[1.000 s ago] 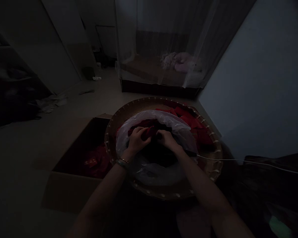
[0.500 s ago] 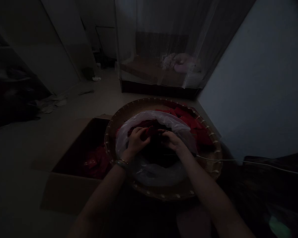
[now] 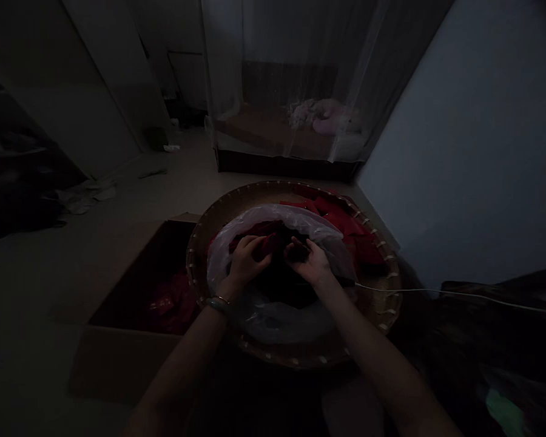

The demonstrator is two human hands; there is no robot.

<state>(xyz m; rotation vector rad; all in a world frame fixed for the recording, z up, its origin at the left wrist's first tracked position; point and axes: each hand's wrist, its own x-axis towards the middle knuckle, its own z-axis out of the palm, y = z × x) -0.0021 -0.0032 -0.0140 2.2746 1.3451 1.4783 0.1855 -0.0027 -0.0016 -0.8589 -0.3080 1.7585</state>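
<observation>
The room is very dark. My left hand (image 3: pixel 248 262), a bangle on its wrist, pinches a small soft-looking red piece (image 3: pixel 269 243) between thumb and fingers. Just to its right, my right hand (image 3: pixel 308 261) has its palm turned partly up and its fingers curled; anything in them is lost in shadow. Both hands are above an open clear plastic bag (image 3: pixel 273 325) with a dark interior and dark red material inside. The bag sits in a wide round woven tray (image 3: pixel 236 197). More red pieces (image 3: pixel 346 221) lie at the tray's far right.
Left of the tray stands an open cardboard box (image 3: pixel 118 352) containing red pieces with gold marks. A white cable (image 3: pixel 404 289) runs from the tray to the right. Beyond is a bed (image 3: pixel 264 133) behind a net, and a pale wall (image 3: pixel 473 152) rises at right.
My right hand has turned its palm further up, with fingers curled. My left hand keeps the red piece nearly in place. The whole view has shifted slightly.
</observation>
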